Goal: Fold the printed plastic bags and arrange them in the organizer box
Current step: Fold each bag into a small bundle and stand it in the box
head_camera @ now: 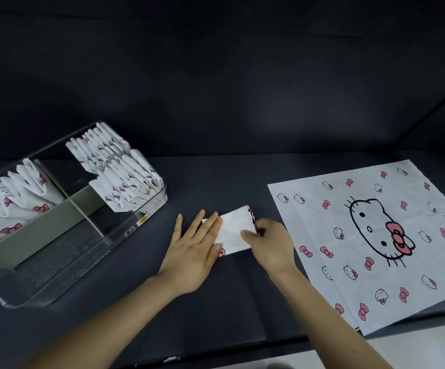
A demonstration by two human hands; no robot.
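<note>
Part of folded bag [234, 231] under left hand [193, 253]

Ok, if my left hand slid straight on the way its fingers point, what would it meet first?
The folded bag: the straight fingers of your left hand lie on its left end. Past that, only bare dark table shows up to the backdrop, as far as I can judge.

flat bags [370, 235]: white, pink bows, cat print | table [229, 302]: dark grey
</note>
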